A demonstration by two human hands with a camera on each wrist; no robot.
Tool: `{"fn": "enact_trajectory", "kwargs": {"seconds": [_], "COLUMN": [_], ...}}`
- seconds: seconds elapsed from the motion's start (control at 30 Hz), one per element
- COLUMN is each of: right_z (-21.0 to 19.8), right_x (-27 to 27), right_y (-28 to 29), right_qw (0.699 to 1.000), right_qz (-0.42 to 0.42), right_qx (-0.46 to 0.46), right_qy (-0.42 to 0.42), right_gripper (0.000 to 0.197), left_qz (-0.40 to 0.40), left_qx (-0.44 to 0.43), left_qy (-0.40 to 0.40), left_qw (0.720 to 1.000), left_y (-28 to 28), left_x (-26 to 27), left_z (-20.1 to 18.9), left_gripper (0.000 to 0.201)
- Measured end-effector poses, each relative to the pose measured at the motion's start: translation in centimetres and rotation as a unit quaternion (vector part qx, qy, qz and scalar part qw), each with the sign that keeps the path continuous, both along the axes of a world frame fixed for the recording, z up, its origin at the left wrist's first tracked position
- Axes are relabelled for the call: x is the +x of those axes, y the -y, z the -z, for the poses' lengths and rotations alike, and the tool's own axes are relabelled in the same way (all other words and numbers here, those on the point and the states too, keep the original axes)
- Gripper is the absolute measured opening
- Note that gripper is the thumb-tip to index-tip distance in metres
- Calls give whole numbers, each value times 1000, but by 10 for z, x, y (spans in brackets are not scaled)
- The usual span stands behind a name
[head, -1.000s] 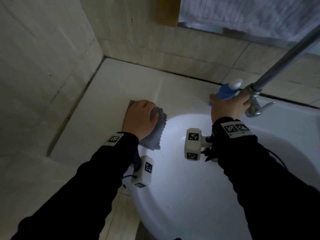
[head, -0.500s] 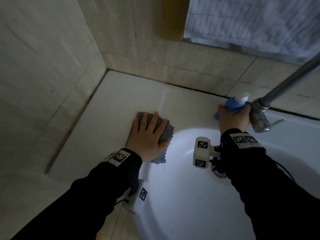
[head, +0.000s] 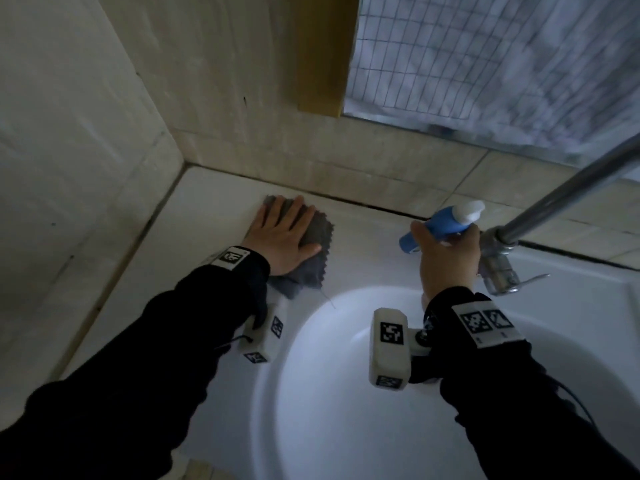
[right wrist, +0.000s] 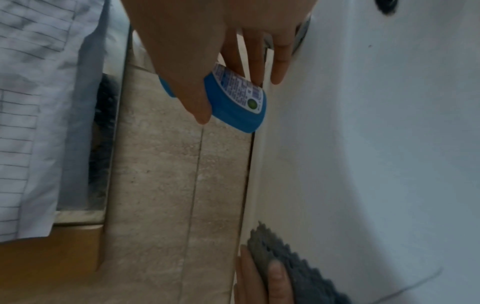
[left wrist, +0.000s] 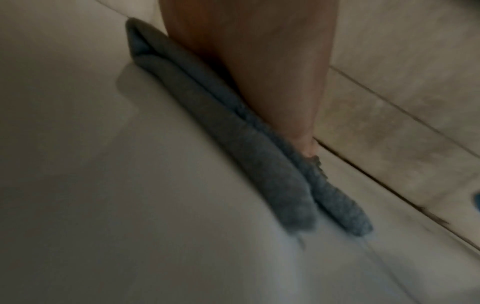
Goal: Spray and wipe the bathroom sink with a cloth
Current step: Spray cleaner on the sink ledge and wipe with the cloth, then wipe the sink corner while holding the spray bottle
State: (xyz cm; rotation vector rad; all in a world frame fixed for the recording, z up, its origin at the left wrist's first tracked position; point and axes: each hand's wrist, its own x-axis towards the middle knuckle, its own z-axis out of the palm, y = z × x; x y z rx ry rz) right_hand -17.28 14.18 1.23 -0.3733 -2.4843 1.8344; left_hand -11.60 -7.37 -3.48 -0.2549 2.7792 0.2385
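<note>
A grey cloth lies folded on the white sink's flat rim, near the back wall. My left hand presses flat on it with straight fingers; in the left wrist view the palm rests on the cloth's folds. My right hand grips a blue spray bottle with a white cap, held tilted above the back rim next to the tap. In the right wrist view the thumb and fingers curl round the bottle's labelled lower end.
A metal tap with a long pipe rises to the right of my right hand. Beige tiled walls close in the left and back. A mirror with a wooden frame hangs above.
My left hand flattened from curled to straight fingers and slid the cloth away from the basin toward the back wall. My right hand stayed by the tap with the bottle.
</note>
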Motion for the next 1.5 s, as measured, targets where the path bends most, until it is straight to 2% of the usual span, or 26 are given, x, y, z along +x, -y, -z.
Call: {"fn": "enact_trajectory", "kwargs": {"seconds": [0.17, 0.3, 0.37, 0.47, 0.53, 0.63, 0.77, 0.8, 0.93, 1.07, 1.23, 1.5], "right_z": [-8, -15, -18, -21, -23, -23, -25, -25, -25, -21, -11, -1], "right_x": [3, 18, 29, 44, 52, 57, 55, 54, 47, 41, 24, 13], "right_y": [17, 41, 53, 66, 72, 77, 80, 81, 76, 66, 49, 32], "right_qw": [999, 993, 988, 979, 973, 970, 970, 970, 972, 974, 983, 990], "right_qz": [-20, -70, -108, -162, -191, -203, -195, -195, -189, -182, -150, -97], "right_qx": [-47, -84, -101, -110, -112, -116, -121, -121, -116, -108, -81, -70], "right_qy": [7, 33, 51, 61, 68, 75, 81, 79, 78, 76, 72, 72], "right_gripper": [38, 37, 41, 41, 39, 38, 36, 35, 36, 36, 33, 35], "left_qz": [-96, -126, -119, -74, -49, -47, -19, -33, -102, -171, -227, -201], "left_qx": [18, 11, 4, -5, -46, -50, 11, 18, 6, 5, 5, -10], "left_qy": [0, 7, 22, 16, 14, 44, 42, 38, 21, 25, 26, 61], "left_qw": [995, 992, 993, 997, 998, 997, 999, 999, 995, 985, 973, 978], "left_y": [47, 61, 58, 48, 45, 44, 50, 52, 66, 89, 106, 104], "left_x": [14, 49, 73, 108, 126, 139, 112, 100, 48, 23, 29, 75], "left_z": [2, 1, 1, -5, -8, -5, -3, -2, 0, -1, -1, -6], "left_gripper": [67, 66, 71, 92, 85, 72, 100, 101, 71, 71, 72, 70]}}
